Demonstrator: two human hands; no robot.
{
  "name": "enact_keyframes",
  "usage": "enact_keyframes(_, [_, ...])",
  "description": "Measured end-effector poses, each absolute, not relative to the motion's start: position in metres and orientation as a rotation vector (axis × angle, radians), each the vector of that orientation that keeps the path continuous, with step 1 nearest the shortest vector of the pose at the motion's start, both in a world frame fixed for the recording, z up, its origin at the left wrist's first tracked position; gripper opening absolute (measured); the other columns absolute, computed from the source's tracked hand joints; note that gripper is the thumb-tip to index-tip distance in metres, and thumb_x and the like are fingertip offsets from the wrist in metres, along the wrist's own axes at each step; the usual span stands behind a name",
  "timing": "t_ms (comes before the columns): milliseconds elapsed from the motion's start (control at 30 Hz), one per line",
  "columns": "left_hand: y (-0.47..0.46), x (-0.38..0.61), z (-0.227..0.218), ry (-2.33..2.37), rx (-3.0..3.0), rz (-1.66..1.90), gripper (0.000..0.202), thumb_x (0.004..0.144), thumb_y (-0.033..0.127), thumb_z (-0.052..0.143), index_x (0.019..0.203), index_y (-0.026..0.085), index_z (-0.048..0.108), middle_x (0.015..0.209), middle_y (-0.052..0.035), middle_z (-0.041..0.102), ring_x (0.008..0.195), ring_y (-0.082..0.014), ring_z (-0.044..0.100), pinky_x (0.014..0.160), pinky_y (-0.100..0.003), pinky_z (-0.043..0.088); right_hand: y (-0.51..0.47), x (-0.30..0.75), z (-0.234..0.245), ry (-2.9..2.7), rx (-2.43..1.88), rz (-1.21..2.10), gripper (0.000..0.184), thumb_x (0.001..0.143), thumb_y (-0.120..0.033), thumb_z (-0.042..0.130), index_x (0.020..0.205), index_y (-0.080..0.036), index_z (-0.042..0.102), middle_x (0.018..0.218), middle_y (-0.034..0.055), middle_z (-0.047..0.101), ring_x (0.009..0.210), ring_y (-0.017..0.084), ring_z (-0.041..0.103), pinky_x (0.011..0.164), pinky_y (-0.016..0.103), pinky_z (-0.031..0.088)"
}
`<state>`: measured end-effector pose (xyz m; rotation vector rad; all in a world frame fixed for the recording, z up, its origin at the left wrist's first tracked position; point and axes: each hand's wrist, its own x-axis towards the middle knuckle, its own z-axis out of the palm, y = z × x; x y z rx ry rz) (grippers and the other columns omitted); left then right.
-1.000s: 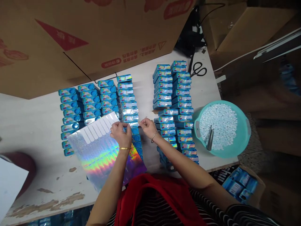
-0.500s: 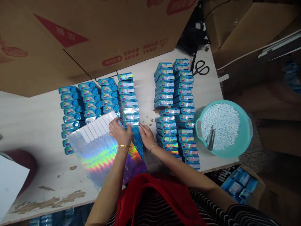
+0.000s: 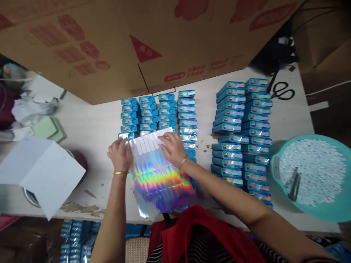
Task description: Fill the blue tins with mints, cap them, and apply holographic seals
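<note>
A shiny rainbow sheet of stickers [image 3: 161, 179], with bare white strips along its top, lies over the near ends of several rows of blue tins [image 3: 149, 113]. My left hand [image 3: 120, 155] grips the sheet's upper left edge, its fingertips curled at the corner. Across from it, my right hand [image 3: 173, 148] has bent fingers and thumb on the sheet's upper right part, by the white strips. Whether a single sticker is between those fingers is too small to tell. Beside my right hand runs a column of tins [image 3: 188, 122] with shiny stickers on their ends.
More stickered tins [image 3: 229, 146] stand in two columns to the right. Beyond them are a turquoise basin [image 3: 323, 215] of small white pieces with a metal scoop [image 3: 294, 187], and scissors [image 3: 283, 91]. A large cardboard box [image 3: 115, 73] stands behind; folded white card [image 3: 55, 171] is at left.
Both hands have left the column of stickered tins. My left hand is now at the sheet's left edge, my right at its upper right. The sheet is turned straighter, and the view has swung left.
</note>
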<state>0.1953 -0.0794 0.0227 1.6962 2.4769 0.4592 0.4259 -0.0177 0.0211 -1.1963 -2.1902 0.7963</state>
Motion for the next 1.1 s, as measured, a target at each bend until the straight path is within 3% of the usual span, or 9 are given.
enact_keyframes(167, [-0.08, 0.155, 0.006, 2.333, 1.814, 0.366, 0.031, 0.085, 0.037, 0.052, 0.11, 0.022, 0.065, 0.125, -0.0132, 0.055, 0.116, -0.0297, 0.043, 0.092, -0.043, 0.032, -0.007, 0.338, 0.012, -2.484, -1.028, 0.803, 0.032, 0.094, -0.028, 0.049, 0.123, -0.019, 0.058, 0.127, 0.012, 0.055, 0.119, 0.027, 0.041, 0.096, 0.041, 0.031])
enact_keyframes(367, [-0.076, 0.152, -0.002, 2.239, 1.821, 0.439, 0.013, 0.086, 0.03, 0.05, 0.086, 0.021, 0.06, 0.116, -0.0109, 0.06, 0.112, -0.0265, 0.046, 0.092, -0.042, 0.031, -0.002, 0.316, -0.008, -2.587, -1.063, 0.742, 0.03, 0.098, -0.032, 0.038, 0.111, -0.019, 0.062, 0.113, 0.0112, 0.058, 0.108, 0.026, 0.044, 0.095, 0.043, 0.026])
enact_keyframes(667, [-0.085, 0.154, -0.002, 2.168, 1.981, 0.481, 0.025, 0.087, 0.04, 0.052, 0.104, 0.025, 0.063, 0.126, -0.0098, 0.056, 0.12, -0.0268, 0.044, 0.098, -0.042, 0.028, -0.005, 0.316, -0.008, -2.628, -0.985, 0.628, 0.031, 0.1, -0.028, 0.032, 0.101, -0.016, 0.06, 0.108, 0.0104, 0.058, 0.104, 0.025, 0.043, 0.093, 0.04, 0.026])
enact_keyframes(900, [-0.085, 0.165, 0.0, 2.075, 2.12, 0.367, 0.028, 0.088, 0.024, 0.05, 0.11, 0.031, 0.065, 0.126, -0.0089, 0.059, 0.121, -0.026, 0.048, 0.097, -0.045, 0.031, -0.005, 0.313, -0.013, -2.624, -1.011, 0.617, 0.032, 0.099, -0.025, 0.029, 0.099, -0.016, 0.06, 0.103, 0.0103, 0.057, 0.1, 0.025, 0.044, 0.092, 0.041, 0.027])
enact_keyframes(1100, [-0.094, 0.176, -0.001, 2.059, 2.041, 0.442, 0.033, 0.09, 0.022, 0.044, 0.117, 0.029, 0.061, 0.135, -0.0097, 0.055, 0.126, -0.0274, 0.045, 0.101, -0.049, 0.028, -0.004, 0.31, -0.015, -2.657, -1.044, 0.611, 0.033, 0.099, -0.026, 0.029, 0.1, -0.016, 0.061, 0.108, 0.0108, 0.057, 0.104, 0.026, 0.043, 0.095, 0.042, 0.026])
